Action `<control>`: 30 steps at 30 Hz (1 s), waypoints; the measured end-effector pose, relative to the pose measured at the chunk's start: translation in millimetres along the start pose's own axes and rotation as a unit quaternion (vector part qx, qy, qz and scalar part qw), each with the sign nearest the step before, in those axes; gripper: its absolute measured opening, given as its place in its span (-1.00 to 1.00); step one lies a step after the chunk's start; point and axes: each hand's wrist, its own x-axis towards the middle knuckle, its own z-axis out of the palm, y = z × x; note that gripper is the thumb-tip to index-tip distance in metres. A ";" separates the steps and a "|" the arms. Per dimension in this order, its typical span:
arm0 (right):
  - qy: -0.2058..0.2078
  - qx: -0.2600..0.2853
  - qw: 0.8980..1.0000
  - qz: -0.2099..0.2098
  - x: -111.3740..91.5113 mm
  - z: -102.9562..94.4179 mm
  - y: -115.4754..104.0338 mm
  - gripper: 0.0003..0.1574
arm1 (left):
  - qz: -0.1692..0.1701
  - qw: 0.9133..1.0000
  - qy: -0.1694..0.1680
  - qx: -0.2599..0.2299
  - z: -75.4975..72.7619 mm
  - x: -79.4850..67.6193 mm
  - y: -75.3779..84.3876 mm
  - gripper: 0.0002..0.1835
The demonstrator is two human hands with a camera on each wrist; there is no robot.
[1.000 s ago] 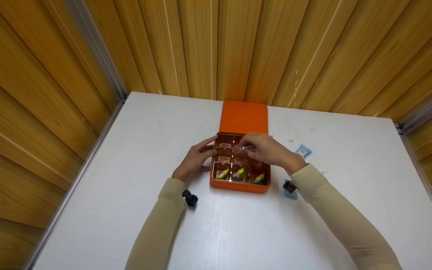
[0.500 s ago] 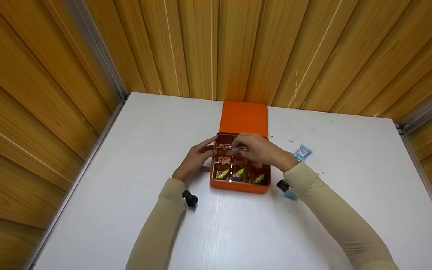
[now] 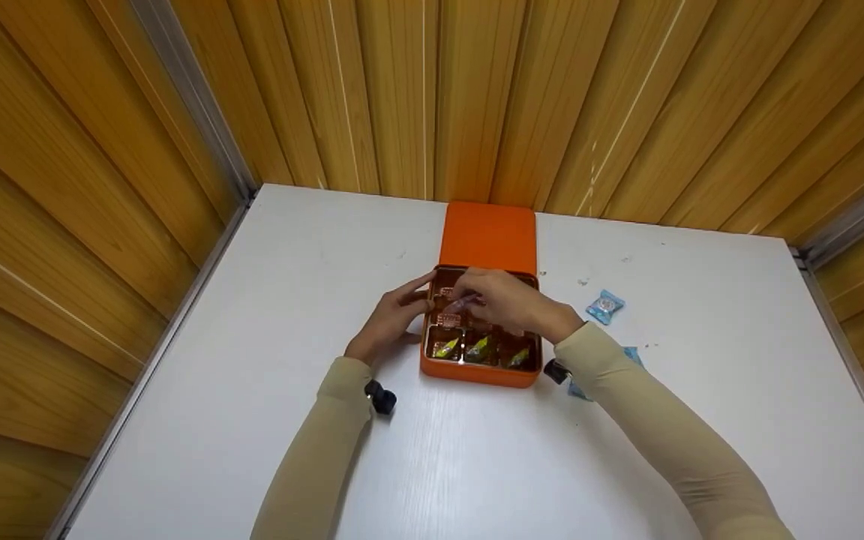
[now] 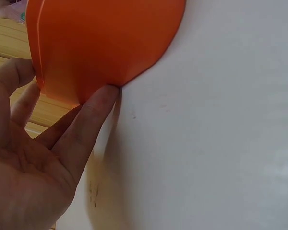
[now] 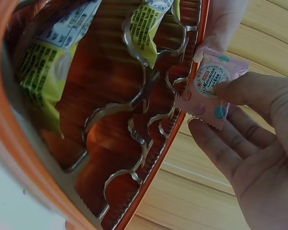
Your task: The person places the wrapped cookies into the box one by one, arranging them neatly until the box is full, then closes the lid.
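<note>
An orange box (image 3: 477, 374) with a brown divided tray stands open at the table's middle. My left hand (image 3: 389, 321) rests along the box's left side; in the left wrist view its fairly straight fingers (image 4: 89, 124) touch the orange wall. My right hand (image 3: 511, 301) is over the tray's middle and pinches a small pink wrapped macaron packet (image 5: 211, 91) between thumb and fingers. Its label reads "Macaron" in the right wrist view. Yellow-green wrapped packets (image 3: 480, 349) lie in the tray's front compartments. My right hand hides part of the tray's middle and back right.
The orange lid (image 3: 488, 236) lies flat behind the box, near the wooden wall (image 3: 469, 97). Right of the box are a blue wrapped packet (image 3: 605, 307) and more blue wrapper, partly hidden under the right forearm. Small crumbs dot the white table (image 3: 312, 247).
My right hand has moved left across the tray with the pink packet. Its sleeve has uncovered more blue wrapper on the right. The left hand and the box have stayed put.
</note>
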 end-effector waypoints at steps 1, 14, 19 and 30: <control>-0.001 -0.001 1.000 -0.002 0.8 0.6 -0.3 -0.69 | -0.001 1.000 0.000 0.001 0.0 0.0 0.0 -0.34; 0.000 -0.011 1.000 -0.026 10.0 7.5 -4.1 -0.78 | -0.005 1.000 0.006 0.008 -0.4 1.6 -2.7 -0.34; -0.007 -0.017 1.000 -0.021 11.2 8.0 -4.9 -0.69 | -0.005 1.000 0.008 0.012 0.4 1.2 -1.7 -0.35; -0.016 -0.020 1.000 -0.007 12.8 10.0 -5.3 -0.66 | -0.006 1.000 0.004 0.008 0.1 0.5 -1.1 -0.35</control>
